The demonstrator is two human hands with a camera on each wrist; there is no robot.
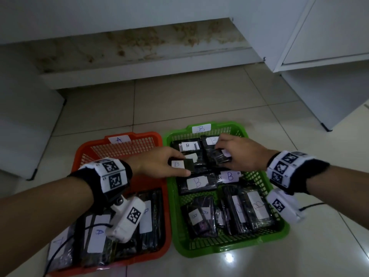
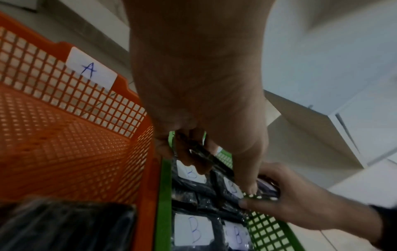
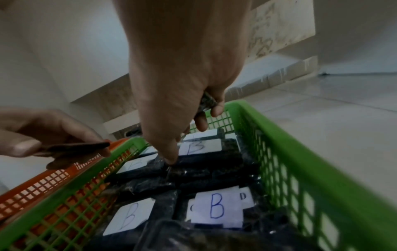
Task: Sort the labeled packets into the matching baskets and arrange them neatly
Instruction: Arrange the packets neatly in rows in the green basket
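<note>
While both hands work over the green basket (image 1: 277, 216), each grip pinches one small dark packet. The left hand (image 1: 157, 163) holds a packet (image 1: 182, 164) between thumb and fingers above the basket's left wall, with its white "B" label facing up; this hold presumably keeps the letter readable before placement. The right hand (image 1: 242, 151) curls its fingers round a second packet (image 1: 220, 156) over the far half of the same basket, and the right-wrist view shows its index finger pointing down at the packets below, though contact cannot be confirmed. Beneath and nearer than both grips, packets marked B (image 1: 197, 182) lie flat in rough rows, labels upward, so each can be checked against the "B" tag (image 1: 201, 128) on the far wall. Those nearest the person lie turned sideways and overlap, so arranging appears unfinished. To the left of the left grip stands the orange basket (image 1: 87, 154), tagged "A" (image 1: 119, 139); its far half shows bare mesh, while packets marked A (image 1: 96, 234) fill its near half, partly hidden by the left wrist camera. Both baskets rest side by side on the tiled floor (image 1: 199, 100), rims touching or nearly so, which keeps either destination within short reach.
</note>
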